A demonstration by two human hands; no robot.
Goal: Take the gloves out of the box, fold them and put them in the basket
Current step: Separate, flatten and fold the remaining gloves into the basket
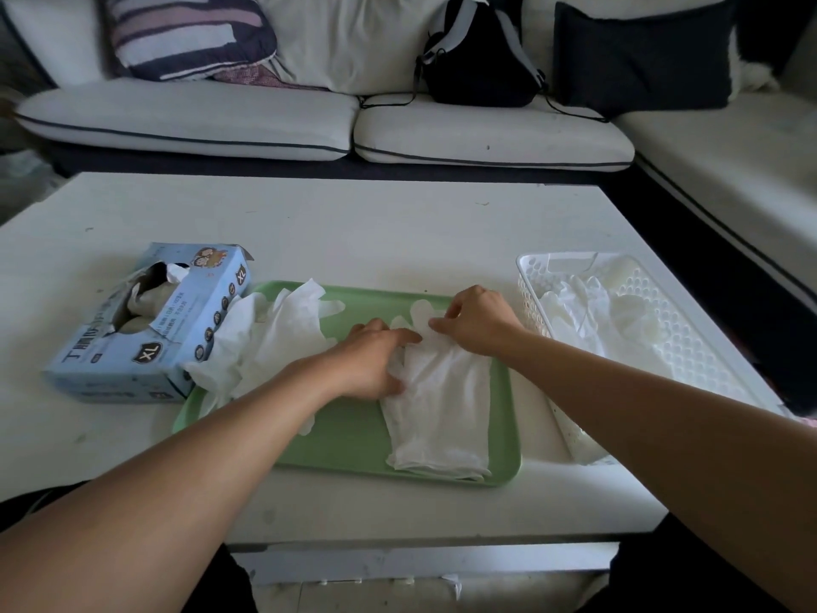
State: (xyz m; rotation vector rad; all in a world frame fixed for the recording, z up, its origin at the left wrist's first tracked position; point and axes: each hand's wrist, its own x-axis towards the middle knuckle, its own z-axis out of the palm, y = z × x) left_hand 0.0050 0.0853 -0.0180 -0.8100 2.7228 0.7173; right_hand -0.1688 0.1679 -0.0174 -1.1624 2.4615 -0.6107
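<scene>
On the near part of the white table (398, 223), both bare forearms reach forward over a green tray (353, 435). A white glove (435, 404) lies flat on the tray's right half, cuff toward the person, fingers pointing away. The left hand (376, 360) rests on the glove's left edge with fingers extended and pressing the thin material down, thumb along its side. The right hand (475, 323) has its fingers curled at the glove's finger end, thumb and forefinger pinching the material there. The two hands almost meet over the glove's palm.

Left of the hands, a loose pile (265, 342) of more white gloves spreads over the tray's left edge and partly onto the table, crumpled and thin, semi-translucent. The left forearm crosses in front of the pile's lower part.

Just beside the pile stands the box (150, 329), light blue card marked XL, its top torn open with glove material showing in the opening. It touches or nearly touches the pile; which cannot be told.

Right of the tray sits the basket (663, 347), white perforated plastic, rectangular, with pale gloves lying in its far half. The right forearm passes just in front of its near left wall.

Beyond the table runs a pale sofa (185, 121) with a striped cushion (190, 33), a black backpack (479, 59) and a dark cushion (641, 55).
</scene>
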